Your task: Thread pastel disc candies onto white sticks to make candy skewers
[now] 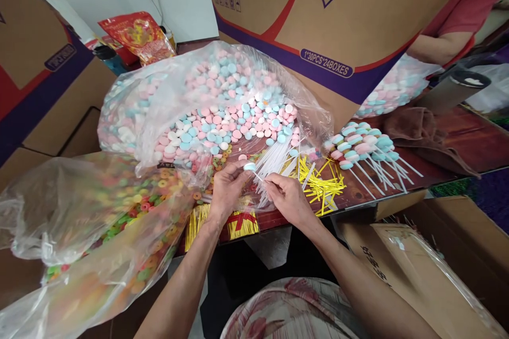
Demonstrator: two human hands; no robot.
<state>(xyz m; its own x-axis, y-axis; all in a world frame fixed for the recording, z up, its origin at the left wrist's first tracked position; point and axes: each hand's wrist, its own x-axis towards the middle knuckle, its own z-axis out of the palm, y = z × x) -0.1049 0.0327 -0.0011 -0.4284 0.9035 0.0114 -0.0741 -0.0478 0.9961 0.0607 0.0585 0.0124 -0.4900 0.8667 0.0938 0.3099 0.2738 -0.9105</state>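
Observation:
My left hand (227, 186) pinches a small blue-and-white marshmallow (249, 167) between thumb and fingers. Closed on a thin white stick (258, 176) is my right hand (287, 195), and the stick's far end meets the marshmallow. Whether it has pierced it, I cannot tell. Behind both hands, pink, blue and white marshmallows (238, 127) spill out of a clear plastic bag (159, 116). Loose white sticks (274, 167) lie in a pile just beyond my fingers. Yellow twist ties (324, 183) are scattered to the right of my right hand.
Filled marshmallow skewers (363, 143) lie at the right. A clear bag of coloured candy rings (135, 222) slumps at the left. Large cartons (294, 16) stand behind, an open box (457, 222) sits lower right. A person's arm (441, 47) shows beyond, near a grey tumbler (453, 92).

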